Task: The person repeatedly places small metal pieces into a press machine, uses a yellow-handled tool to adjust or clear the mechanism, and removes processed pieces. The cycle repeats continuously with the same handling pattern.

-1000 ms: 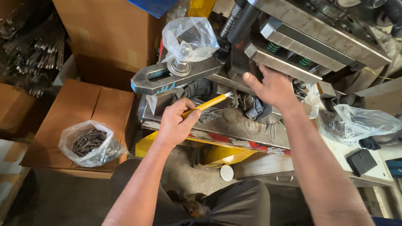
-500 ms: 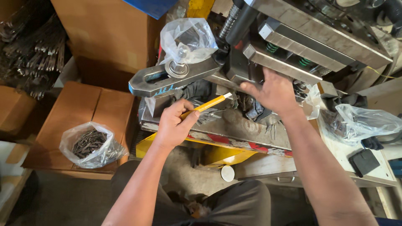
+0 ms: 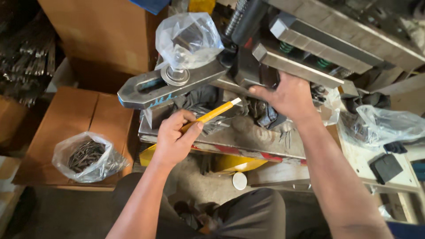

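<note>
My left hand (image 3: 175, 137) grips a thin yellow stick with a white tip (image 3: 217, 111), pointed up and to the right over the grey metal machine bed (image 3: 239, 132). My right hand (image 3: 287, 95) reaches under the steel bars of the press (image 3: 301, 66), fingers curled on a dark part there; what it touches is hidden. A slotted steel clamp arm (image 3: 150, 88) with a bolt and washer (image 3: 175, 75) sticks out to the left just above my left hand. A clear plastic bag (image 3: 188, 37) covers a part above the bolt.
A clear bag of dark metal pieces (image 3: 86, 157) lies on a brown cardboard box (image 3: 75, 115) at the left. Another clear bag (image 3: 389, 126) and a black block (image 3: 386, 167) lie on the white bench at the right. My knees are below.
My right hand has moved left and slightly further in under the steel bars. My left hand has stayed almost still with the yellow stick.
</note>
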